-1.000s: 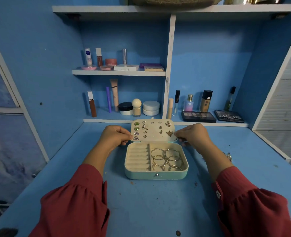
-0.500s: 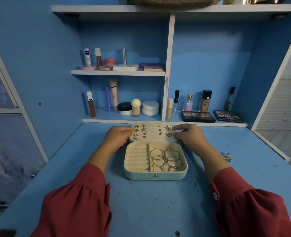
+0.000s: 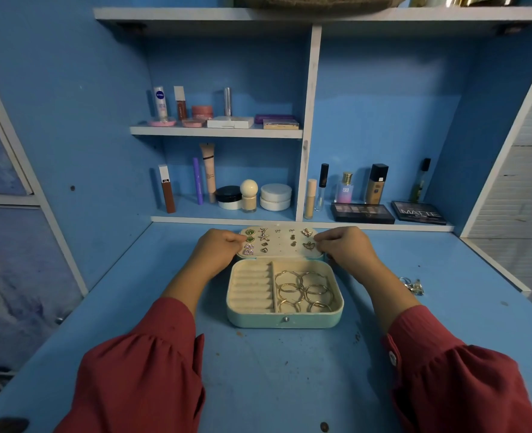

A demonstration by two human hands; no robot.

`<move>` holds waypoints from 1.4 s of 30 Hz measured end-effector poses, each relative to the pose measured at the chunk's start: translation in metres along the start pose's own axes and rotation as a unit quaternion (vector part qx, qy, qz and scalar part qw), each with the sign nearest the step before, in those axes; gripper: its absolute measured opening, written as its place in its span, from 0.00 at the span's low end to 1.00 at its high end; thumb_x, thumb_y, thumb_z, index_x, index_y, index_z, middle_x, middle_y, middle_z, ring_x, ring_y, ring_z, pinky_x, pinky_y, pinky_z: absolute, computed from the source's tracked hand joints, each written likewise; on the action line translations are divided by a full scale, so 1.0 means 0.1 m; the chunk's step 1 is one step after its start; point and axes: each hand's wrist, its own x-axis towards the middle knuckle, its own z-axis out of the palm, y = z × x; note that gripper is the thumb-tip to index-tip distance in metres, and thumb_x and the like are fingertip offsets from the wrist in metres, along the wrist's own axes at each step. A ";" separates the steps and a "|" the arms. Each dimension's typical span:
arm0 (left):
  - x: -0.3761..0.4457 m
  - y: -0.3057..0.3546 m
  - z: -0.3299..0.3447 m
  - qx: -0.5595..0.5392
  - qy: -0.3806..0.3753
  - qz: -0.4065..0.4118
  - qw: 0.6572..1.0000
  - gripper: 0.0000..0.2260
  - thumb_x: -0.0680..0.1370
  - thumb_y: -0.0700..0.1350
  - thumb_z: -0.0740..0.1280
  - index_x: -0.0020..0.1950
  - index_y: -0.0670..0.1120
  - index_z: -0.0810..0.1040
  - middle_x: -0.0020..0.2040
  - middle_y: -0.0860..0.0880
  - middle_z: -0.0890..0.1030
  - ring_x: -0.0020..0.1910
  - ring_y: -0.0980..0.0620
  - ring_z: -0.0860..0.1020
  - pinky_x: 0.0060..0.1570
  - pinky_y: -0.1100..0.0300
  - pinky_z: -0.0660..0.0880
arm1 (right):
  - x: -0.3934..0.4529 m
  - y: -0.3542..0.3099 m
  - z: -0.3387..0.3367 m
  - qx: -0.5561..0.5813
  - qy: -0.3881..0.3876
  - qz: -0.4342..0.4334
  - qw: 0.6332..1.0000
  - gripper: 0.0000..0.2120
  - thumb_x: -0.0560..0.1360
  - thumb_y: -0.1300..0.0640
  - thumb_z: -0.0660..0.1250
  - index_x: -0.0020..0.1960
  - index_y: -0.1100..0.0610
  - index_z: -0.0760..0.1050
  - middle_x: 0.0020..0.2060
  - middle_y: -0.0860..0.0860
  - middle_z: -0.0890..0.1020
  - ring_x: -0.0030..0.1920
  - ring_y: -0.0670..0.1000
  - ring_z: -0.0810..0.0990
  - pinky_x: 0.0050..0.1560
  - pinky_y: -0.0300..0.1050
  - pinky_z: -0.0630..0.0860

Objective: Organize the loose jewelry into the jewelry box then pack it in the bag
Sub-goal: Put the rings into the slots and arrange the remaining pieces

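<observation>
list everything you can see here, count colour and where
jewelry box: 1, mint green, cream lining, open, desk centre
lid: 1, cream, tilted back, studded with earrings
hoop rings: several, gold, right compartment
loose jewelry: small silver cluster, desk right
desk: 1, blue
cosmetics: many, mixed colours, lower shelves
eyeshadow palettes: 2, black, lower right shelf
bag: partly seen, tan, top shelf
sleeves: 2, red
left hand: on lid's left edge
right hand: on lid's right edge
</observation>
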 end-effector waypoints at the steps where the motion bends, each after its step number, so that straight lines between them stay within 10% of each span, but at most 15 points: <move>1: 0.00 0.00 0.00 0.000 0.001 0.002 1.000 0.11 0.78 0.41 0.66 0.60 0.46 0.81 0.57 0.47 0.82 0.56 0.45 0.78 0.54 0.58 0.73 | 0.00 0.00 0.00 0.003 0.000 0.002 1.000 0.09 0.74 0.64 0.68 0.52 0.56 0.82 0.39 0.51 0.82 0.29 0.47 0.75 0.26 0.34 0.71; 42: 0.01 0.05 0.02 0.069 -0.007 0.030 0.997 0.14 0.79 0.40 0.60 0.59 0.50 0.81 0.63 0.47 0.78 0.53 0.51 0.76 0.52 0.61 0.71 | -0.01 0.00 -0.01 -0.002 0.001 0.009 1.000 0.10 0.74 0.63 0.69 0.54 0.57 0.82 0.39 0.52 0.81 0.30 0.47 0.76 0.27 0.33 0.72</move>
